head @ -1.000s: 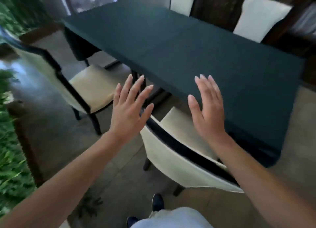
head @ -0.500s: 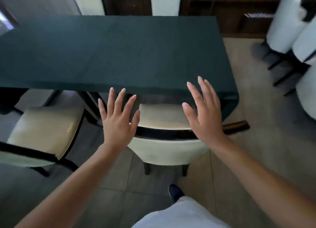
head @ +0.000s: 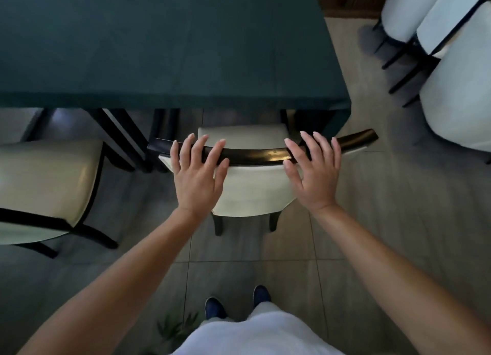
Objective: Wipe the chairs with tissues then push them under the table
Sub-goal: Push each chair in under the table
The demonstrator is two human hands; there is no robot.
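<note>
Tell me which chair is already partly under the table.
The middle chair under both hands: its seat front reaches under the green table edge. The chair on the left and the white chairs at right stand clear.

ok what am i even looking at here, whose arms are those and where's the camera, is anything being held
There is no machine here: these are a person's two bare arms, seen from a camera worn on their head and looking down. That is why their white top and dark blue shoes show at the bottom.

The left hand and the right hand are both open, fingers spread over the dark curved top rail of a cream chair. Neither holds anything, and no tissue is in view. Whether the palms actually press the rail is hard to tell.

The chair's seat is partly under the table with the dark green cloth, whose visible top is bare. Another cream chair stands pulled out on the left, and more pale chairs stand on the right.
</note>
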